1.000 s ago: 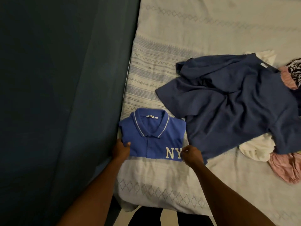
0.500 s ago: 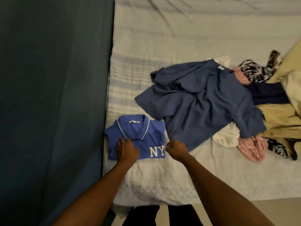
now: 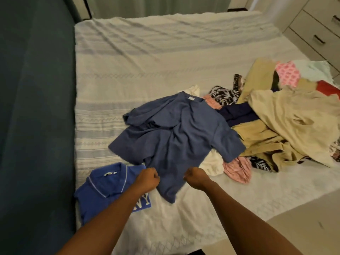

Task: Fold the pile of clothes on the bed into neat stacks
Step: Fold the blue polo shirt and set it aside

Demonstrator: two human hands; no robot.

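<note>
Left hand (image 3: 148, 178), right hand (image 3: 196, 178): curled fists at near edge of dark blue shirt (image 3: 176, 133); cannot tell if cloth pinched. Person should pull it toward 6 o'clock, smooth flat, keep off folded polo (image 3: 103, 190) at 8 o'clock.

The bedspread (image 3: 128, 80) is cream, crossed by pale blue-grey bands with woven zigzags and diamonds. The panel (image 3: 36, 107) at its side is dark teal. The polo shirt (image 3: 103, 186) is royal blue, with white piping on the collar and white letters "NY". The T-shirt (image 3: 174, 140) is plain slate blue. Other colours lie among the clothes: a beige garment (image 3: 290, 116), a navy piece (image 3: 237, 111), a black-and-white leaf print (image 3: 223, 92), a patterned cloth (image 3: 288, 73) in pink and white, a dusty pink cloth (image 3: 239, 170), a cream piece (image 3: 211, 164), a red scrap (image 3: 329, 88) and a pale mint piece (image 3: 312, 70). The drawers (image 3: 316, 24) are off-white with dark handles.
</note>
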